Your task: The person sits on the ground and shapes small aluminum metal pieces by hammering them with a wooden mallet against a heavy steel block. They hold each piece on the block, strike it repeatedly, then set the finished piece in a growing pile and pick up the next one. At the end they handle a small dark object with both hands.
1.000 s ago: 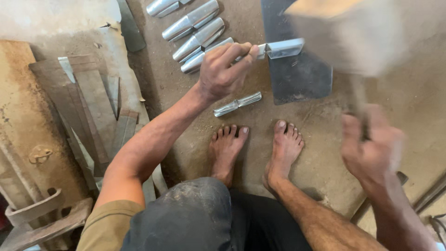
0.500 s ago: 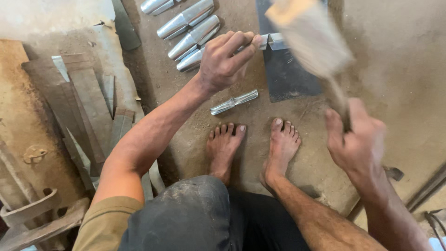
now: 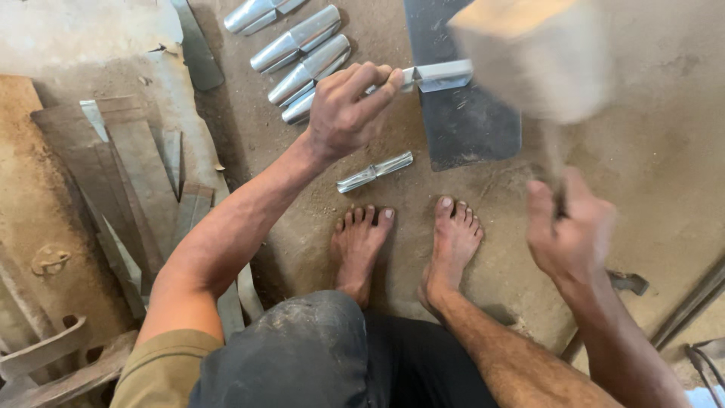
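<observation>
Dirt floor (image 3: pixel 657 174) all round, scrap strips (image 3: pixel 143 174) at left. Left hand (image 3: pixel 349 109) had a closed grip on the piece (image 3: pixel 438 75) lying on the dark plate (image 3: pixel 468 121); right hand (image 3: pixel 570 234) clenched the raised mallet (image 3: pixel 529 53). I'd say keep the fingers well back and strike flat.

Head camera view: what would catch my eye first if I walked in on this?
Likely the big blurred wooden mallet raised at the upper right, its handle gripped by the right hand. Next, the left hand pinning a shiny metal piece onto a dark flat plate on the dirt floor. Beside it, at the top, lies a row of similar tapered metal pieces, and two bare feet sit just below the plate.
</observation>
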